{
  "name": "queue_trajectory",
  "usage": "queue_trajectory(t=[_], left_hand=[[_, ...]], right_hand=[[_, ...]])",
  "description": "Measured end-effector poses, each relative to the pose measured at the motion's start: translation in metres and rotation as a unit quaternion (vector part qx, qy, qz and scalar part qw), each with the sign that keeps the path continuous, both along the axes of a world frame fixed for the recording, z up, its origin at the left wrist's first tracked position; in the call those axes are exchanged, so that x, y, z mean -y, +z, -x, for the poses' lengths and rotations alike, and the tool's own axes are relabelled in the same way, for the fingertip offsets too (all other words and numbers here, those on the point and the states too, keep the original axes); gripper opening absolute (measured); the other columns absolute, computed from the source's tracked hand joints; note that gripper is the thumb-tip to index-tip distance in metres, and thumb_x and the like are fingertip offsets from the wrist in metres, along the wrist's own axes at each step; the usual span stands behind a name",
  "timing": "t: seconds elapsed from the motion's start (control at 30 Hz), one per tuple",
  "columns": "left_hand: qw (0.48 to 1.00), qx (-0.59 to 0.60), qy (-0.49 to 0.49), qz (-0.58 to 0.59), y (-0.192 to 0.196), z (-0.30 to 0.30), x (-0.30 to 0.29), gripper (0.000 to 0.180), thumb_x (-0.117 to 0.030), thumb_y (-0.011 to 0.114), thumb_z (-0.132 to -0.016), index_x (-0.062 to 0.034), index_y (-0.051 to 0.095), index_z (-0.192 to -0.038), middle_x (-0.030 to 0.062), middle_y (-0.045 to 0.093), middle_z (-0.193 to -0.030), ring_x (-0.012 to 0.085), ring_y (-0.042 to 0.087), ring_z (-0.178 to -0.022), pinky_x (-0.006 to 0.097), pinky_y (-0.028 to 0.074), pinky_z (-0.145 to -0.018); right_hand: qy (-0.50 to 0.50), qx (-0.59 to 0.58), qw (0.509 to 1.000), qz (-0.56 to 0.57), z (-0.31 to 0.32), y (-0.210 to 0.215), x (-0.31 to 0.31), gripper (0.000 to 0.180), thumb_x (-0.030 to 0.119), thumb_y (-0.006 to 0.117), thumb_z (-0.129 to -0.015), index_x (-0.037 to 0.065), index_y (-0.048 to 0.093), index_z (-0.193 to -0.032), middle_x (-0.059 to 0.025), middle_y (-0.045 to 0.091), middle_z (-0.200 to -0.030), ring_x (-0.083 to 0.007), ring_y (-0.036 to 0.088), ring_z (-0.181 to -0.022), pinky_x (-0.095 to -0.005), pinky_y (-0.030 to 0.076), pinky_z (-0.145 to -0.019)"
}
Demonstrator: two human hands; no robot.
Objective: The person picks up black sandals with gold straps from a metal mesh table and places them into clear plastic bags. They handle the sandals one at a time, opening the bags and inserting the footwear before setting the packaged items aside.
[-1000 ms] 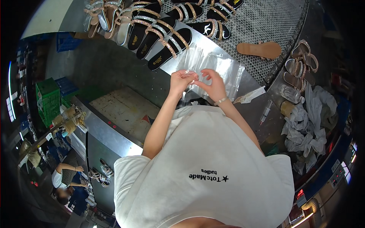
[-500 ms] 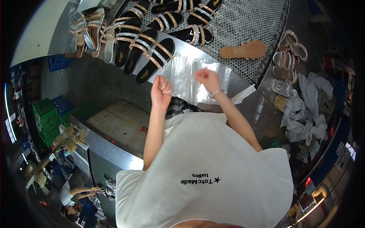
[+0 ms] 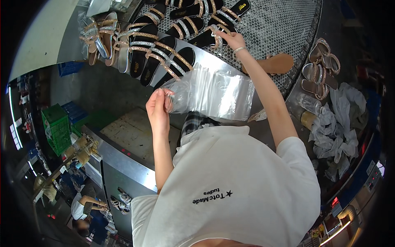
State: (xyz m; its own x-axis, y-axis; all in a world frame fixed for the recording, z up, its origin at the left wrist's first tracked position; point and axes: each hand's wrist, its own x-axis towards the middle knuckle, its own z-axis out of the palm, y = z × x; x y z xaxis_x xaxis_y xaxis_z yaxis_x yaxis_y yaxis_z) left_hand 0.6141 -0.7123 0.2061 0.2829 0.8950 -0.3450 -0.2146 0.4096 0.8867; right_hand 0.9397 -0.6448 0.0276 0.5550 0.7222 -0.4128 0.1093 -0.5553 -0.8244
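Observation:
My left hand [image 3: 158, 108] is closed on the edge of a clear plastic bag [image 3: 224, 92], which spreads to the right over the metal table edge. My right hand [image 3: 233, 41] reaches farther out and grips the glittery straps of a black slide sandal [image 3: 200, 39] lying on the perforated conveyor surface. Just left of the bag, several black sandals with pink, silver and gold straps [image 3: 164, 59] lie side by side along the metal edge. Under my right forearm, a sandal with its tan sole up [image 3: 279, 64] lies on the perforated surface.
More sandals [image 3: 185, 26] lie at the far side. At the right are a sandal pile [image 3: 321, 70], a clear bottle [image 3: 309, 103], a tape roll [image 3: 308, 120] and crumpled plastic [image 3: 335, 127]. A green crate [image 3: 56, 127] stands left; a co-worker [image 3: 84, 206] sits lower left.
My right hand has moved from above the bags out to the sandal and taken hold of its straps. My left hand has drawn the bag left and toward me.

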Motion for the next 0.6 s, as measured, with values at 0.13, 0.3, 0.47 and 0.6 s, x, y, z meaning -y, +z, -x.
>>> queue_trajectory(t=[0.13,0.3,0.47,0.6], left_hand=[[1.000,-0.002,-0.009,-0.007,0.002,0.011,0.003,0.031,-0.025,0.044,-0.096,0.0005,0.059,-0.085,-0.0062,0.034,-0.055,0.0026,0.025,-0.048,0.021,0.019,-0.045],[0.995,0.061,-0.004,0.076,-0.026,0.007,0.013,0.026,-0.024,0.044,-0.095,-0.0012,0.055,-0.092,-0.0031,0.039,-0.061,0.0059,0.033,-0.050,0.022,0.025,-0.047],[0.966,0.207,-0.081,0.135,-0.056,-0.036,0.017,0.026,-0.029,0.045,-0.095,-0.0069,0.051,-0.108,0.0032,0.056,-0.098,0.0083,0.048,-0.073,0.022,0.039,-0.061],[0.908,0.244,-0.325,0.107,-0.041,-0.086,0.035,0.074,-0.062,0.054,-0.079,-0.0069,0.039,-0.126,0.0147,0.050,-0.119,0.0126,0.050,-0.092,0.024,0.040,-0.080]], right_hand=[[-0.161,0.181,0.968,-0.069,-0.072,-0.011,-0.004,0.052,0.051,0.078,-0.059,0.001,0.064,-0.069,-0.0075,0.062,-0.067,-0.0132,0.054,-0.060,-0.0289,0.044,-0.057],[0.005,0.230,0.952,-0.202,-0.171,0.123,0.047,0.045,0.044,0.069,-0.077,0.011,0.048,-0.055,0.0098,0.035,-0.053,-0.0027,0.030,-0.050,-0.0235,0.021,-0.047],[0.090,0.075,0.962,-0.246,-0.082,0.218,0.110,0.028,0.028,0.069,-0.080,0.007,0.058,-0.066,0.0094,0.044,-0.059,0.0005,0.038,-0.055,-0.0176,0.029,-0.048],[0.081,-0.046,0.964,-0.249,-0.017,0.236,0.150,0.023,0.018,0.073,-0.077,0.007,0.054,-0.070,0.0096,0.043,-0.061,0.0012,0.040,-0.054,-0.0157,0.032,-0.047]])
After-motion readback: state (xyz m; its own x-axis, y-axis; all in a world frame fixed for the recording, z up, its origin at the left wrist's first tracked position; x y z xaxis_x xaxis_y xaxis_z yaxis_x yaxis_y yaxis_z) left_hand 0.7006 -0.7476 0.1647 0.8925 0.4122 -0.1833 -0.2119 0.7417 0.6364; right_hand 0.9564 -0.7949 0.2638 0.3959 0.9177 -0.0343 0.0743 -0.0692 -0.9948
